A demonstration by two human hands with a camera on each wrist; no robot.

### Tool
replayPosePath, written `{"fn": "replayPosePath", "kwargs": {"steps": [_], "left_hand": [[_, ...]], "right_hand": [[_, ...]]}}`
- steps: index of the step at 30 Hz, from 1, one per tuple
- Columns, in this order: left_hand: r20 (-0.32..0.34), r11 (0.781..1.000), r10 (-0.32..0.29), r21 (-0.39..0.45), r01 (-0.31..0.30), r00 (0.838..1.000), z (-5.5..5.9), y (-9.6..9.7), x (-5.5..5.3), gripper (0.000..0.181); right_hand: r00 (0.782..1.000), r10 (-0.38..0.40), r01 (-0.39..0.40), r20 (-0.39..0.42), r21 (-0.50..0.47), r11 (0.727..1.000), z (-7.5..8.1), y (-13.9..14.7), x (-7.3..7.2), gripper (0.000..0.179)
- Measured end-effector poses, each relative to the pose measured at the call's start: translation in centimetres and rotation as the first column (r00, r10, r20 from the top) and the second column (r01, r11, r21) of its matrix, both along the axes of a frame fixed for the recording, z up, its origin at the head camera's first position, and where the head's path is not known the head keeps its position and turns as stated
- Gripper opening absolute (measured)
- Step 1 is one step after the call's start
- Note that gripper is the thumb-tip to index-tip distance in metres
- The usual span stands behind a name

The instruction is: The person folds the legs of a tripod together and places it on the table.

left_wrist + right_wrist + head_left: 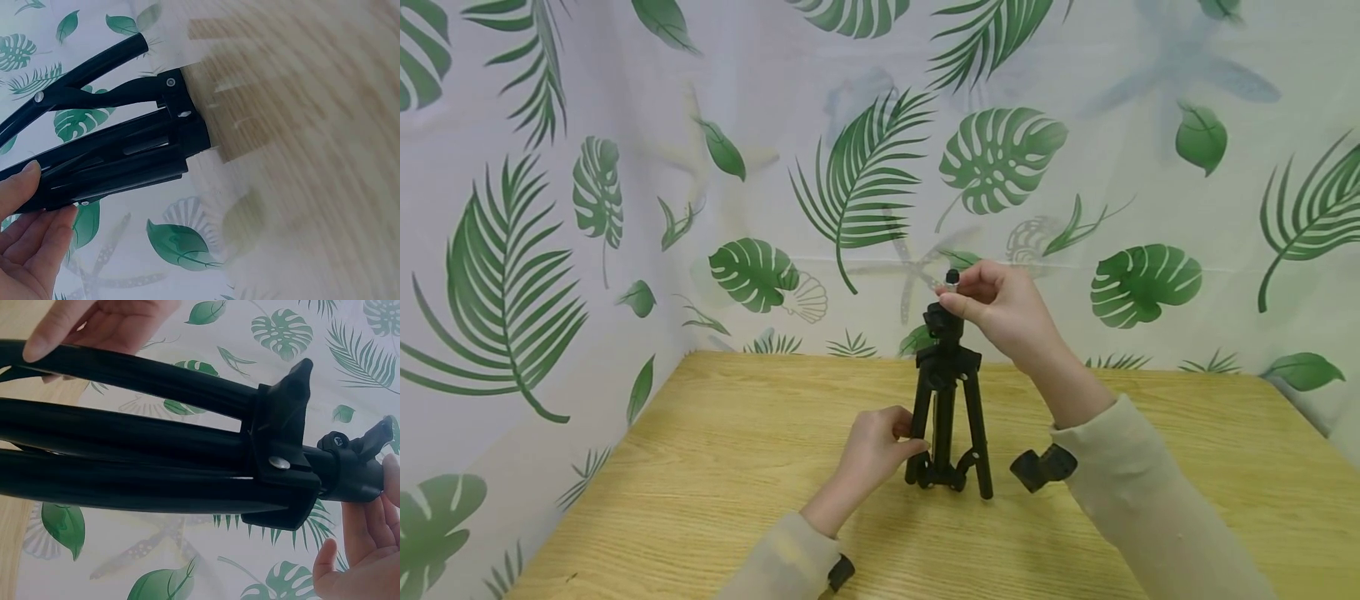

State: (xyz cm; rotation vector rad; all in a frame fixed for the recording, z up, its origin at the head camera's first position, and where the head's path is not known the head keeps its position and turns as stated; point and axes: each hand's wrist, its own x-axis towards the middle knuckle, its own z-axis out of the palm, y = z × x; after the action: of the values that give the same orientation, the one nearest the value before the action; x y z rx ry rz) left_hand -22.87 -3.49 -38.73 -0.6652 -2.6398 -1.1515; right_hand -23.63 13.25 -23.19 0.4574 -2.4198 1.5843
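Here, hands point(877, 443) point(1009, 310) on black tripod point(945, 417)

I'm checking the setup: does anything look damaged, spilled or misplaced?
Nothing seriously odd: the tripod looks upright, with no visible damage. Only a small dark mark on the table, near left, breaks the grain.

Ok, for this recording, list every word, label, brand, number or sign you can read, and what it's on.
No readable text.
Black tripod: one small pale mark on a rounded part near its top, in the right wrist view, too small to read.
Backdrop: leaf print, no lettering visible.
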Motion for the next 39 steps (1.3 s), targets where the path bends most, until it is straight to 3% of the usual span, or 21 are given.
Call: {"fn": "replayPosePath", "kwargs": {"steps": [12, 21, 25, 32, 39], "left_hand": [[-0.053, 1.000, -0.002, -0.024, 0.001, 0.999, 0.1, 0.1, -0.3, 0.017], [0.045, 0.998, -0.046, -0.051, 0.048, 0.998, 0.5, 0.2, -0.7, 0.017], [0.092, 0.997, -0.054, -0.047, 0.058, 0.994, 0.7, 0.4, -0.9, 0.016], [0.159, 0.998, -0.062, -0.005, 0.063, 0.985, 0.7, 0.6, -1.1, 0.015], [0.150, 0.998, -0.056, 0.003, 0.056, 0.987, 0.8, 0.6, -1.0, 0.015]], "right_hand": [[1.000, 0.019, -0.019, -0.014, 0.007, 1.000, -0.1, -0.6, -0.2, 0.020], [1.000, 0.009, -0.010, 0.012, 0.043, 0.999, 0.0, -0.2, -0.1, 0.023], [1.000, 0.018, -0.017, -0.012, 0.059, 0.998, -0.2, 0.3, 0.0, 0.028], [0.998, -0.007, 0.017, -0.060, 0.164, 0.986, -1.5, 1.8, 1.0, 0.048], [0.998, -0.036, 0.047, -0.051, 0.245, 0.968, -4.1, 3.3, 2.1, 0.056]]}}
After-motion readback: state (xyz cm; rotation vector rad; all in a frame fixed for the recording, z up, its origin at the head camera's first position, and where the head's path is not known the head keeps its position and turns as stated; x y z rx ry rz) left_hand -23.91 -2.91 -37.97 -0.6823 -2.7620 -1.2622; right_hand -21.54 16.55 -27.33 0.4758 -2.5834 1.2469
